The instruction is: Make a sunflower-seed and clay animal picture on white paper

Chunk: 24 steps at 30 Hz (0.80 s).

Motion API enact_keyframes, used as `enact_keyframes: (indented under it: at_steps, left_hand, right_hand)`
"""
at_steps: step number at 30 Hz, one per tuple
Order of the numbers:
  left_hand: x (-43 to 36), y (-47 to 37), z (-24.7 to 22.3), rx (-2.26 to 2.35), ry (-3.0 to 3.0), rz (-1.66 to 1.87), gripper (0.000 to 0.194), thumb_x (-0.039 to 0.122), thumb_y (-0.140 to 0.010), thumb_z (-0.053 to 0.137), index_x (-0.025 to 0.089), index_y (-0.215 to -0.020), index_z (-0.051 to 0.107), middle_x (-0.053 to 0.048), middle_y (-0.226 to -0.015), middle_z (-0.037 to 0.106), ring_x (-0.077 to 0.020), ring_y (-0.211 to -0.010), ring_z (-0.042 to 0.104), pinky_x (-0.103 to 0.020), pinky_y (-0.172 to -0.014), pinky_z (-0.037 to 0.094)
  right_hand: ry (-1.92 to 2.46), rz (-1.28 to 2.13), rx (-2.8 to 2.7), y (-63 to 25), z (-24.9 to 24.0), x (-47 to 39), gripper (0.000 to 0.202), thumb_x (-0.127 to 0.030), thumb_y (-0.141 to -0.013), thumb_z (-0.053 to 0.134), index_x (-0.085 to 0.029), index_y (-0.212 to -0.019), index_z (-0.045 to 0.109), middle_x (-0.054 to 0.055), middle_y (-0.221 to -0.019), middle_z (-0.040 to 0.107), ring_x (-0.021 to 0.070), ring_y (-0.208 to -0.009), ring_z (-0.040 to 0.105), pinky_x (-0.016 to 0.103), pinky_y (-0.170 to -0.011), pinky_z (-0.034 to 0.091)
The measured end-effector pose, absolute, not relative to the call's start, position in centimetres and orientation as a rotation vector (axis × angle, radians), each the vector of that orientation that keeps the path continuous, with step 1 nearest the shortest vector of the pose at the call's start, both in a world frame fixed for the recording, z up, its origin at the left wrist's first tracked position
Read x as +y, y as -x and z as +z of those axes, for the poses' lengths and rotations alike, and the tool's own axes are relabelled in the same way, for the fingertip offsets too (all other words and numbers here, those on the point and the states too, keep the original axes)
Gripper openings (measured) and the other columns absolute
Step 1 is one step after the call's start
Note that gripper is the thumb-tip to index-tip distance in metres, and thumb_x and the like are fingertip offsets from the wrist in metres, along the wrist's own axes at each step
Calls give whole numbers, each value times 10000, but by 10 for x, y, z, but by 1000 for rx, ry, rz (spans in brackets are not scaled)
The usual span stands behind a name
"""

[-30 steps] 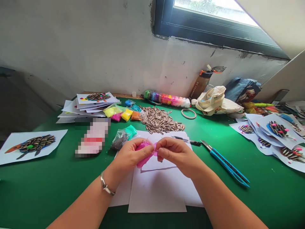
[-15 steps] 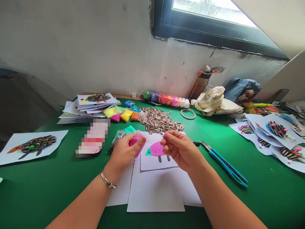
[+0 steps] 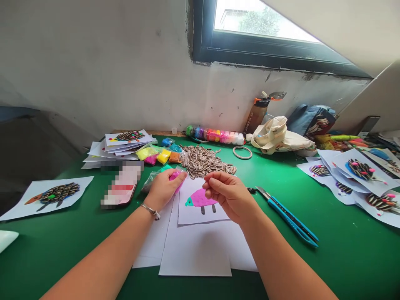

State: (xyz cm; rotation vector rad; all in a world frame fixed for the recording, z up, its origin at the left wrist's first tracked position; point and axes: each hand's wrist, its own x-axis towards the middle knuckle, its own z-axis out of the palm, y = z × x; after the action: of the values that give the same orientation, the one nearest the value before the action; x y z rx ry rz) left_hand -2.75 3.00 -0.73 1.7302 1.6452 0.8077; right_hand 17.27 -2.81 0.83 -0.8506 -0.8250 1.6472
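Pink animal (image 3: 196,197) lies at 12 o'clock on white card (image 3: 186,218), teal head (image 3: 189,201) and 2 legs (image 3: 203,210) done, no heaped seeds (image 3: 206,161) showing on it. Left hand (image 3: 164,185) grips a pink packet (image 3: 178,188); right hand (image 3: 225,192) curls its fingers, their hold unclear.

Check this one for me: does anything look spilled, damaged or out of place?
The wall looks damaged: its surface is rough and patchy beside the window frame. Sunflower seeds lie loose on the green table, but gathered in one heap, so they seem poured out rather than spilled.
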Motion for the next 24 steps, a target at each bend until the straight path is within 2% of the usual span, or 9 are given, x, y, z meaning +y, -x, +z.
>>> enact_keyframes:
  at_steps: [10,12,14,17,19,22,24]
  left_hand:
    - [43,23,-12,1804,-1869,758,421,591,-810,539,203,-874,689,-36,-775,692,-212,-720,593,-282,-607,379]
    - [44,27,-15,1845,-1885,754,418,588,-810,547,208,-912,689,-50,-828,705,-227,-769,606,-285,-627,380]
    - [44,30,-18,1875,-1895,747,421,587,-812,553,209,-939,690,-62,-858,713,-240,-797,616,-288,-637,381]
    - [43,34,-19,1890,-1912,727,430,586,-817,557,208,-969,695,-74,-899,723,-253,-818,627,-293,-652,391]
    - [42,37,-19,1886,-1918,717,440,583,-824,557,209,-1007,699,-79,-953,730,-261,-859,638,-295,-680,410]
    - [40,40,-18,1875,-1912,712,449,573,-833,560,216,-1068,700,-77,-1027,734,-270,-932,649,-298,-736,435]
    - [40,41,-18,1871,-1903,710,450,567,-835,564,219,-1084,701,-74,-1040,735,-271,-953,652,-298,-757,443]
  right_hand:
    - [1008,1455,-996,-171,6,-24,312,-436,-769,736,-166,-658,627,-11,-517,634,77,-404,512,200,-411,365]
    - [1024,1458,-1004,-171,4,-23,291,-420,-764,741,-166,-671,634,-5,-550,655,82,-426,541,207,-439,403]
    - [1036,1465,-990,-170,1,-22,243,-389,-731,772,-168,-760,675,8,-630,696,103,-505,611,233,-527,482]
    - [1069,1481,-966,-167,-2,-21,334,-362,-668,815,-176,-929,721,36,-770,738,152,-676,695,299,-687,552]
    - [1104,1480,-986,-166,-3,-20,341,-380,-667,811,-174,-927,734,49,-802,741,168,-718,705,322,-719,560]
    - [1167,1450,-1102,-166,-5,-20,278,-433,-735,750,-161,-789,721,31,-692,703,136,-586,649,283,-585,523]
    - [1240,1377,-1173,-167,-5,-21,290,-442,-759,726,-162,-698,679,-14,-572,620,94,-477,540,236,-468,428]
